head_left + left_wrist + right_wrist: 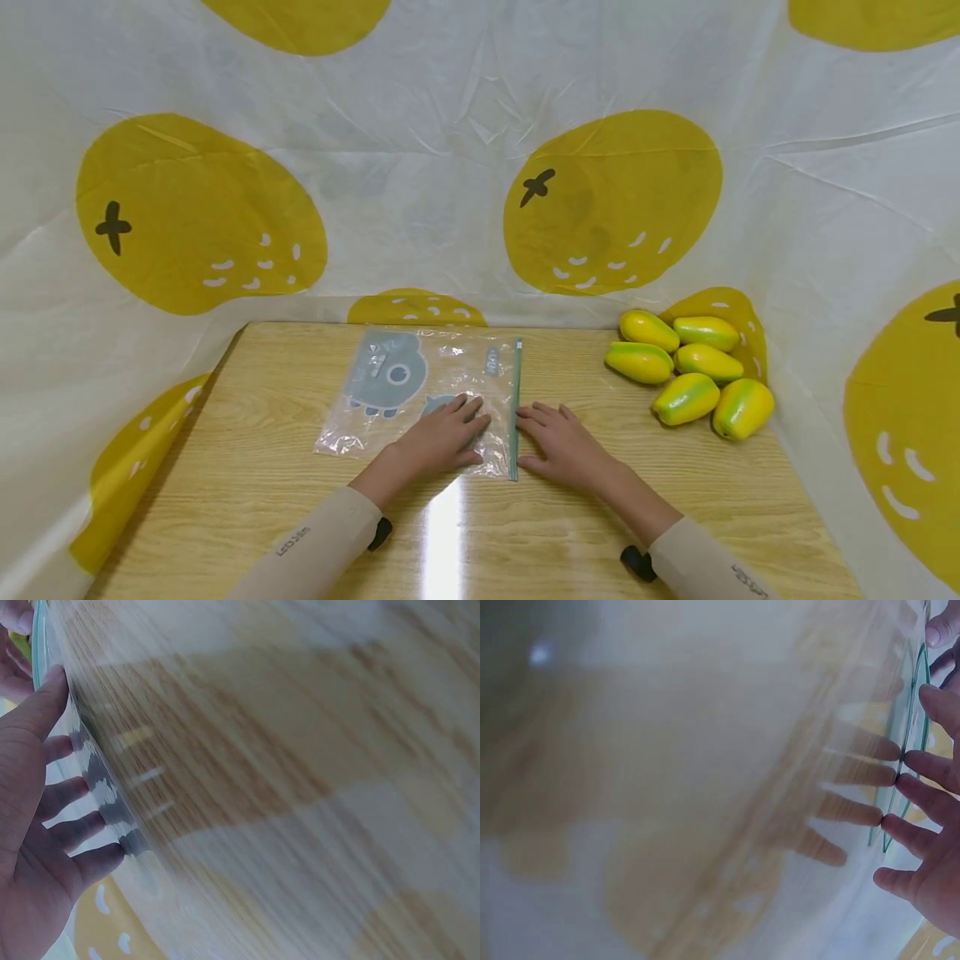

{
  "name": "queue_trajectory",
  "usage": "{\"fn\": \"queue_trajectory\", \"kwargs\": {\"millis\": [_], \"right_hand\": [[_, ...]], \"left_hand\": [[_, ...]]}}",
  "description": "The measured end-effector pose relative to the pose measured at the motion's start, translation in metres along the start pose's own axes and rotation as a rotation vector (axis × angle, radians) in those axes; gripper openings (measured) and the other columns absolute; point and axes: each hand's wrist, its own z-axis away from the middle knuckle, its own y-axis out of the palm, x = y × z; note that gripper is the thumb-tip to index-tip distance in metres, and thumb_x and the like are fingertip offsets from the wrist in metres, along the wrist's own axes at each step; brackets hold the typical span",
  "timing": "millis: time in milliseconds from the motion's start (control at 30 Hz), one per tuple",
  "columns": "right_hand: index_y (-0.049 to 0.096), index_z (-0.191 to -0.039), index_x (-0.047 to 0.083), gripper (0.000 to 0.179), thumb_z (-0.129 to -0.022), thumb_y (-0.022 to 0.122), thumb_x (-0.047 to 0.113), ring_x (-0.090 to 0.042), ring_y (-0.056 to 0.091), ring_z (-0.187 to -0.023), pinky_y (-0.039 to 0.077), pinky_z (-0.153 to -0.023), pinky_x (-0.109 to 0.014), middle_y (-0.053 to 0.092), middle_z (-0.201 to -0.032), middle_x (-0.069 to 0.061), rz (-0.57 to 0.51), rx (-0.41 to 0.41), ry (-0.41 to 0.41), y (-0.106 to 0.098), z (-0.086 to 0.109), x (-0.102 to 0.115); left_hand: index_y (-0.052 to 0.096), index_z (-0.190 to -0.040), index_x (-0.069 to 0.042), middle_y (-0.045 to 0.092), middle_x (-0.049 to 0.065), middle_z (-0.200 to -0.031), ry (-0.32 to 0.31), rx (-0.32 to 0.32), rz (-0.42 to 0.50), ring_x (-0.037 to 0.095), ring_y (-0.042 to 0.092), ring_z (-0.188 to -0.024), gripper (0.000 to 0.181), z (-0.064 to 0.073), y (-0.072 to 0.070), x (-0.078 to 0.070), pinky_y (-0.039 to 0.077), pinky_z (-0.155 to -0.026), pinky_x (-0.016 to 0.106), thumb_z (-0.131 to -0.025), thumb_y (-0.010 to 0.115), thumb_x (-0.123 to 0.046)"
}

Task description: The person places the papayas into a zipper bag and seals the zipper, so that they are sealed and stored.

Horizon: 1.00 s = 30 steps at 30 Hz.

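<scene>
A clear plastic zip bag [450, 367] with blue-grey cartoon prints lies flat on the wooden table, its green zip edge [516, 400] facing right. My left hand [446, 433] rests on the bag near that edge, fingers spread and fairly straight. Just right of the zip edge is my right hand [562, 442], its fingertips at the green strip. In the right wrist view, the fingers [922, 780] reach to the strip and mirror in the glossy tabletop. The left wrist view shows the left thumb and fingers [97, 862] spread along the bag.
Several yellow-green papayas [686, 398] lie in a group at the back right of the table [262, 400]. A white cloth [420, 200] printed with big yellow fruit hangs behind and along both sides.
</scene>
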Motion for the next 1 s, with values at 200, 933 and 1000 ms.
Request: {"fn": "queue_trajectory", "kwargs": {"millis": [200, 933, 1000], "right_hand": [[0.054, -0.147, 0.004, 0.071, -0.095, 0.072, 0.048, -0.038, 0.044, -0.145, 0.034, -0.114, -0.071, 0.049, -0.157, -0.014, 0.036, 0.002, 0.024, 0.0010, -0.0027, 0.0027], [0.041, -0.157, 0.005, 0.095, -0.089, 0.069, 0.065, -0.038, 0.037, -0.150, 0.031, -0.114, -0.074, 0.032, -0.167, -0.016, 0.056, 0.047, 0.063, 0.0043, -0.0063, -0.0025], [0.042, -0.157, 0.007, 0.095, -0.088, 0.069, 0.066, -0.038, 0.038, -0.150, 0.032, -0.113, -0.074, 0.034, -0.167, -0.015, 0.065, 0.044, 0.059, 0.0045, -0.0067, -0.0034]], "left_hand": [[0.046, -0.157, -0.014, 0.038, 0.016, -0.165, -0.006, 0.003, 0.012, 0.042, 0.037, -0.151, 0.072, -0.0003, -0.0014, -0.0017, 0.042, -0.117, 0.052, -0.099, 0.059, -0.056], [0.049, -0.154, -0.012, 0.040, 0.018, -0.163, 0.007, -0.041, 0.040, 0.043, 0.038, -0.150, 0.071, 0.0008, 0.0015, -0.0007, 0.043, -0.115, 0.055, -0.099, 0.063, -0.053], [0.049, -0.154, -0.012, 0.040, 0.018, -0.163, 0.008, -0.040, 0.042, 0.043, 0.038, -0.150, 0.070, 0.0007, 0.0019, -0.0004, 0.042, -0.116, 0.054, -0.099, 0.063, -0.053]]}}
